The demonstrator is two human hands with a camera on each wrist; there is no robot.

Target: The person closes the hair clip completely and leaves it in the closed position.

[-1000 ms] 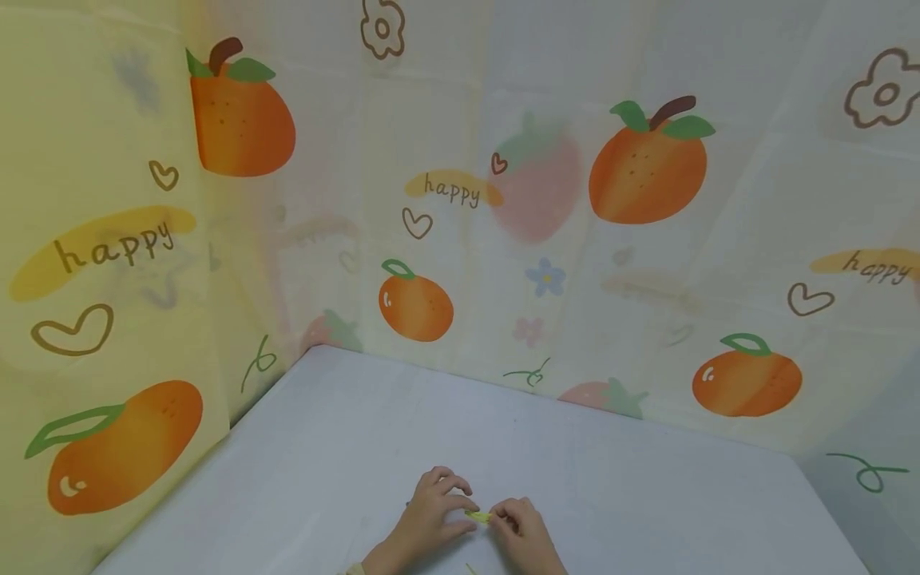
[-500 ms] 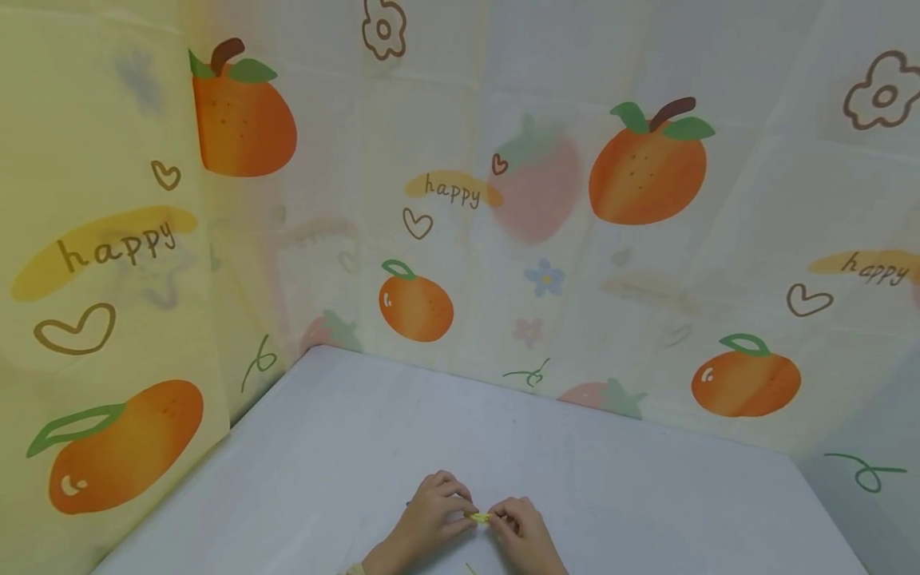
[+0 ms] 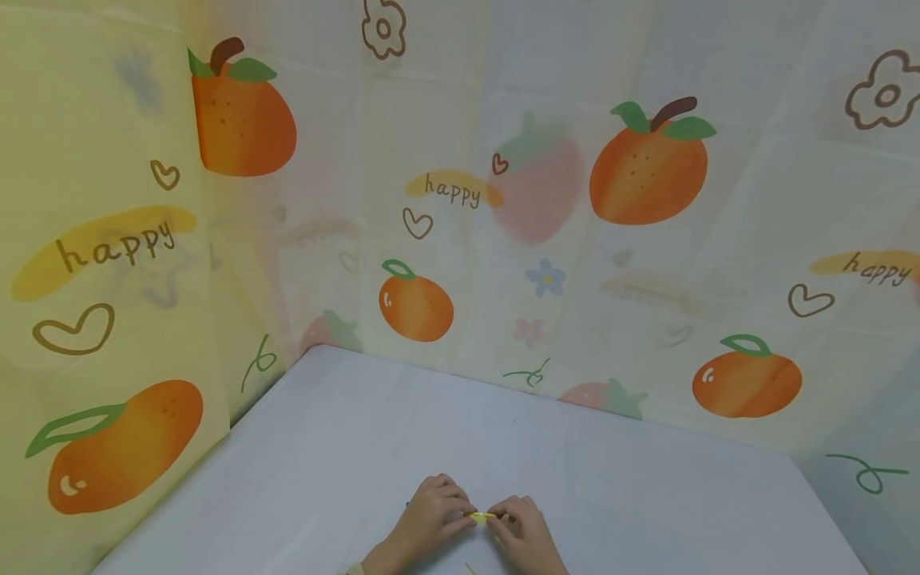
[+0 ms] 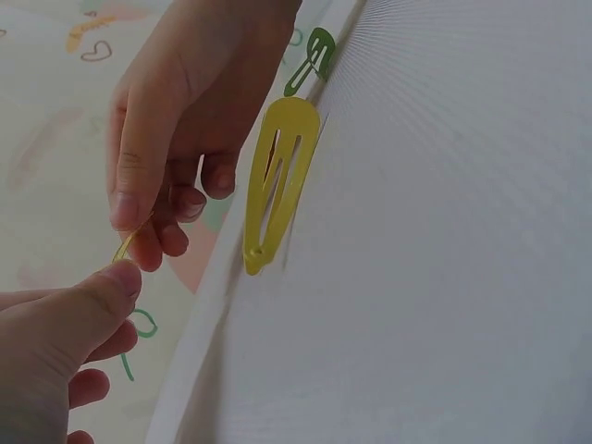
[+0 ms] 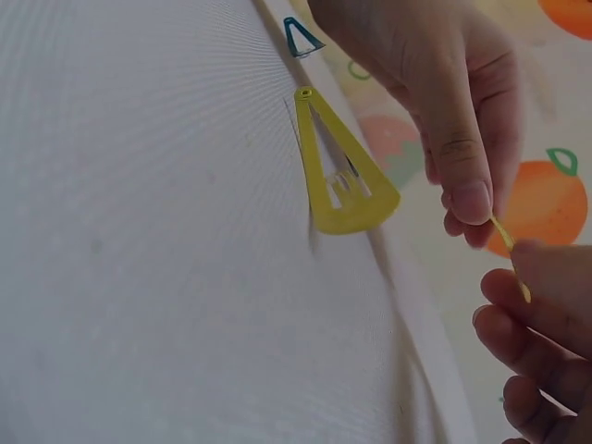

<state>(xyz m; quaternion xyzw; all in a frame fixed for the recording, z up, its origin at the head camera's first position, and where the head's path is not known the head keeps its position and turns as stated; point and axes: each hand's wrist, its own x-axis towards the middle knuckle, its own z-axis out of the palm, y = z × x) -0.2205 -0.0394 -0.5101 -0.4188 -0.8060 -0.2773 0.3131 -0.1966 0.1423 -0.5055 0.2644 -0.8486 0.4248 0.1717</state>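
Between my hands is a small yellow hair clip (image 3: 481, 517), seen almost edge-on as a thin curved strip in both wrist views. My left hand (image 3: 434, 511) pinches its left end between thumb and fingertips. The thumb and index finger of my right hand (image 3: 523, 529) hold its other end. Fingertips hide both ends. On the white table nearer my body lies another yellow snap hair clip (image 4: 280, 180), flat and larger-looking in the wrist views; only a sliver of it shows in the head view.
A green hair clip (image 4: 313, 60) lies on the table beyond my right hand. Past my left hand is a teal clip (image 5: 302, 37). The white table (image 3: 647, 495) is bordered behind and at left by fruit-printed curtains (image 3: 460, 96).
My left fingers have come down from a raised spread and closed on the yellow clip's left end. The right hand stays almost in place.
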